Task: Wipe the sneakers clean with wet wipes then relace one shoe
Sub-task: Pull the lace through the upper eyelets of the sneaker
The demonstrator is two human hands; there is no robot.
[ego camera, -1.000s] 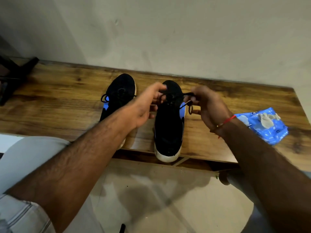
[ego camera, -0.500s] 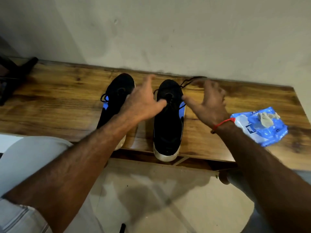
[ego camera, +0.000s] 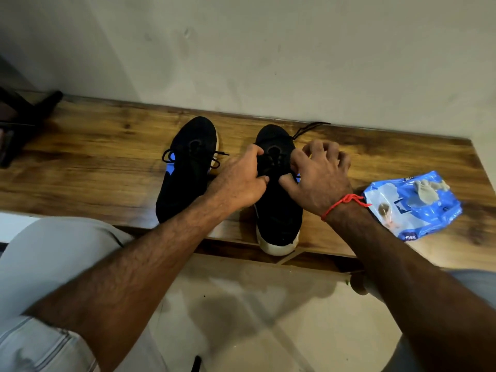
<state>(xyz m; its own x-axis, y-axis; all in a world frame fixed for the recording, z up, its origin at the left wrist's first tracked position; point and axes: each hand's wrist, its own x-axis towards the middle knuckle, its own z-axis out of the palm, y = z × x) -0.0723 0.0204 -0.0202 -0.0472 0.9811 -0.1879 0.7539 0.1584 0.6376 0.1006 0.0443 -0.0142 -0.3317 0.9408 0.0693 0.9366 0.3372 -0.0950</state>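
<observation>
Two black sneakers with white soles stand side by side on the wooden bench (ego camera: 94,162). The left sneaker (ego camera: 188,167) has a tied lace. On the right sneaker (ego camera: 277,210), my left hand (ego camera: 241,181) grips the left side of the lacing area, thumb and fingers curled on it. My right hand (ego camera: 316,175) pinches at the right side of the same area, fingers bent. A loose black lace end (ego camera: 308,128) trails from the toe toward the wall.
A blue wet-wipes pack (ego camera: 418,208) with a used grey wipe (ego camera: 429,190) on top lies on the bench at right. A dark object (ego camera: 18,124) sits at the bench's far left. The wall runs close behind the shoes.
One second ago both hands pulled the lace ends sideways. Half a second ago they let go and opened, tossing the lace toward the wall. Now both are back down on the right shoe's eyelets.
</observation>
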